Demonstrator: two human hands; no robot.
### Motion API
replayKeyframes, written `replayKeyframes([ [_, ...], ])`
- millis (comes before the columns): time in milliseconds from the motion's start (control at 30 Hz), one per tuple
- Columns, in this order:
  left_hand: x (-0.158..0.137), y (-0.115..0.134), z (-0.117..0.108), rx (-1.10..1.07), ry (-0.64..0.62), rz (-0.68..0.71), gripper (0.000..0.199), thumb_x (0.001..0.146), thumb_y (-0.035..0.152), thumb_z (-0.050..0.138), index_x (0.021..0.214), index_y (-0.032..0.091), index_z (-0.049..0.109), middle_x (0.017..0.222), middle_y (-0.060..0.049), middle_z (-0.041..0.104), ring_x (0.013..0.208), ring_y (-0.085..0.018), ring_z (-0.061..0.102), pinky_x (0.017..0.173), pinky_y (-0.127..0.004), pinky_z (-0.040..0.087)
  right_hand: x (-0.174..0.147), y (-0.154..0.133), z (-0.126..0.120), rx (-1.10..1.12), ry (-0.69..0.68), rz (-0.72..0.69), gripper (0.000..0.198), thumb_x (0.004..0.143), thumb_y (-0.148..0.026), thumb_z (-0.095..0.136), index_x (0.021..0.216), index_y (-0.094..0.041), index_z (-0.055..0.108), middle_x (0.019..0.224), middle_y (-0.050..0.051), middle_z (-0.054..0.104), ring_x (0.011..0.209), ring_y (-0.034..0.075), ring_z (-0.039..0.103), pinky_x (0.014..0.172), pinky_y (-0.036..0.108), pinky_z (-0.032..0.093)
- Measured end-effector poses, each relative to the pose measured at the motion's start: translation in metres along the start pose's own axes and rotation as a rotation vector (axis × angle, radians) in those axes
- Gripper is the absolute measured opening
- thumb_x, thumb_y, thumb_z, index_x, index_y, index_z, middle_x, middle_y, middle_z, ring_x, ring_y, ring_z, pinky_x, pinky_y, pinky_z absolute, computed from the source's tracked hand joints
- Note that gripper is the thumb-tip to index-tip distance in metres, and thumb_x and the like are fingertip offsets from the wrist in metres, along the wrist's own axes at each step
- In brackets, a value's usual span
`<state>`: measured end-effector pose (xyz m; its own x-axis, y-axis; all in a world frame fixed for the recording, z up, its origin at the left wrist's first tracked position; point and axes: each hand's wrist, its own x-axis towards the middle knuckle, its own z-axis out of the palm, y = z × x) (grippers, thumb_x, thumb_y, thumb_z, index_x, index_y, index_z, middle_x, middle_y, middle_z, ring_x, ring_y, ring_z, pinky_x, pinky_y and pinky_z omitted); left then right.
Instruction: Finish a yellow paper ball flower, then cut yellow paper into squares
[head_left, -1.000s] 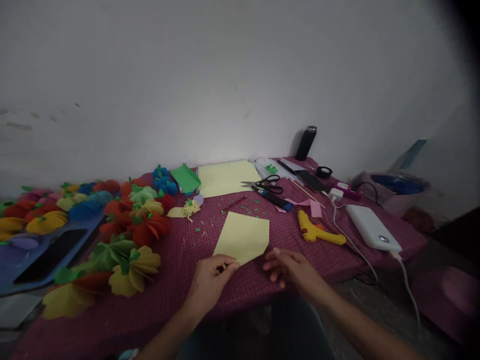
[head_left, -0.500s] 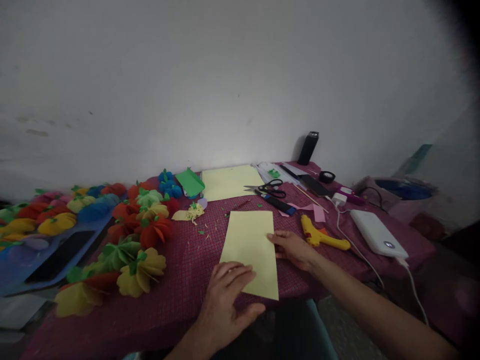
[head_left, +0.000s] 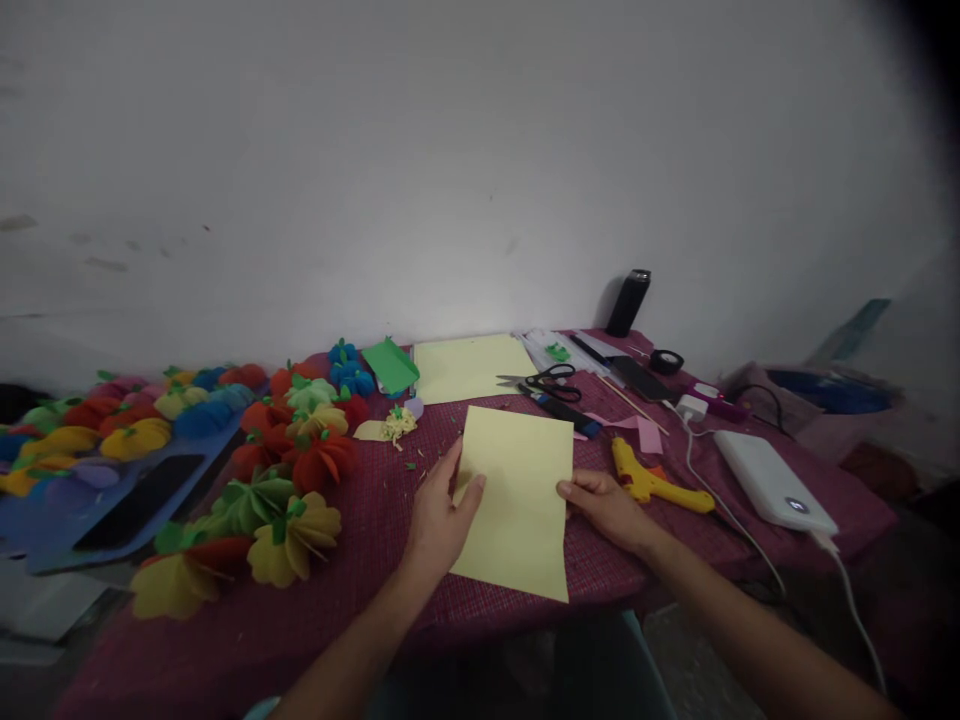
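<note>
Paper (head_left: 517, 500), a pale yellow rectangle, hid part of both hands from my head camera. My left hand (head_left: 439, 515) held its left edge, thumb laid on the front, the other fingers (head_left: 448, 468) passing behind with their tips out of sight. My right hand (head_left: 611, 512) pinched the right edge narrowly, thumb tip in front, the rest tucked beneath. Both forearms (head_left: 735, 615) ran off the bottom of my view, and the upper right corner was lost in black.

The desk (head_left: 375, 520) wore a purplish-red checked covering and stood against a dull pale wall (head_left: 480, 180) with scuffed patches. Bright paper flowers (head_left: 322, 462) crowded its left side; a yellow glue gun (head_left: 660, 490) and a white power bank (head_left: 772, 480) lay to the right. Open scissors (head_left: 553, 382) overlapped a wider yellow sheet (head_left: 465, 368) at the back.

The paper was right before me at the near side, between my hands, its long axis running toward the wall and one short edge facing me. It seemed slightly raised, though I couldn't be sure.
</note>
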<state>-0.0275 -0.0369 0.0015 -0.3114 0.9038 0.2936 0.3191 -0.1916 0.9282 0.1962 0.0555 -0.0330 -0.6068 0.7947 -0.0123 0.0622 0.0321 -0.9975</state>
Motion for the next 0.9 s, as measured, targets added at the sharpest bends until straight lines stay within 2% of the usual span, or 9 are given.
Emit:
replayKeyframes([
  [200, -0.01, 0.006, -0.002, 0.29, 0.0, 0.137, 0.057, 0.082, 0.027, 0.051, 0.135, 0.02, 0.031, 0.131, -0.01, 0.046, 0.116, -0.022, 0.046, 0.096, -0.038, 0.037, -0.002, -0.005, 0.004, -0.027, 0.045, 0.018, 0.031, 0.076, -0.045, 0.056, 0.072, -0.015, 0.063, 0.067, 0.001, 0.064, 0.062, 0.015, 0.056, 0.062, 0.027, 0.043],
  [300, -0.015, 0.009, -0.003, 0.315, 0.017, 0.168, 0.055, 0.081, 0.027, 0.051, 0.133, 0.021, 0.034, 0.127, -0.01, 0.05, 0.115, -0.022, 0.046, 0.095, -0.037, 0.037, -0.002, -0.007, 0.007, -0.027, 0.055, 0.036, 0.032, 0.075, -0.047, 0.056, 0.074, -0.016, 0.064, 0.069, 0.001, 0.065, 0.066, 0.017, 0.057, 0.065, 0.029, 0.044],
  [400, -0.014, 0.015, -0.004, 0.156, 0.041, 0.095, 0.043, 0.083, 0.031, 0.049, 0.124, 0.02, 0.046, 0.12, -0.009, 0.055, 0.104, -0.02, 0.054, 0.085, -0.031, 0.044, -0.002, -0.01, 0.008, -0.012, 0.026, 0.043, 0.033, 0.075, -0.048, 0.056, 0.076, -0.016, 0.064, 0.073, 0.002, 0.066, 0.07, 0.019, 0.059, 0.07, 0.031, 0.045],
  [500, -0.007, 0.023, -0.007, -0.074, 0.03, -0.039, 0.032, 0.084, 0.037, 0.047, 0.103, 0.015, 0.061, 0.091, -0.005, 0.066, 0.077, -0.016, 0.06, 0.065, -0.023, 0.046, -0.003, -0.011, 0.007, -0.036, 0.007, 0.05, 0.032, 0.074, -0.048, 0.056, 0.074, -0.017, 0.064, 0.072, 0.001, 0.066, 0.07, 0.019, 0.059, 0.071, 0.032, 0.045],
  [567, -0.001, 0.028, -0.009, -0.191, -0.002, -0.089, 0.032, 0.083, 0.04, 0.048, 0.086, 0.013, 0.065, 0.071, -0.001, 0.063, 0.063, -0.013, 0.056, 0.056, -0.021, 0.042, -0.004, -0.011, 0.006, -0.045, -0.005, 0.045, 0.03, 0.074, -0.047, 0.057, 0.073, -0.018, 0.064, 0.07, 0.001, 0.065, 0.069, 0.018, 0.059, 0.07, 0.031, 0.045],
  [633, 0.004, 0.033, -0.01, -0.286, -0.039, -0.117, 0.032, 0.081, 0.041, 0.051, 0.076, 0.012, 0.064, 0.06, 0.002, 0.058, 0.055, -0.01, 0.05, 0.052, -0.02, 0.039, -0.005, -0.011, 0.005, -0.027, -0.03, 0.03, 0.029, 0.075, -0.045, 0.056, 0.074, -0.018, 0.064, 0.07, 0.0, 0.065, 0.068, 0.018, 0.058, 0.07, 0.031, 0.045],
  [767, 0.006, 0.037, -0.007, -0.44, -0.125, -0.209, 0.031, 0.078, 0.042, 0.056, 0.074, 0.012, 0.063, 0.057, 0.003, 0.054, 0.049, -0.008, 0.045, 0.049, -0.02, 0.036, -0.005, -0.009, 0.004, 0.007, -0.047, 0.029, 0.028, 0.075, -0.044, 0.056, 0.074, -0.018, 0.065, 0.071, 0.0, 0.065, 0.068, 0.018, 0.059, 0.071, 0.031, 0.044],
  [900, 0.003, 0.04, -0.001, -0.546, -0.136, -0.298, 0.034, 0.075, 0.045, 0.059, 0.073, 0.012, 0.062, 0.056, 0.001, 0.055, 0.047, -0.009, 0.046, 0.046, -0.019, 0.034, -0.004, -0.009, 0.004, -0.011, -0.031, 0.033, 0.029, 0.074, -0.046, 0.057, 0.074, -0.018, 0.065, 0.071, 0.001, 0.066, 0.069, 0.018, 0.059, 0.069, 0.03, 0.045],
])
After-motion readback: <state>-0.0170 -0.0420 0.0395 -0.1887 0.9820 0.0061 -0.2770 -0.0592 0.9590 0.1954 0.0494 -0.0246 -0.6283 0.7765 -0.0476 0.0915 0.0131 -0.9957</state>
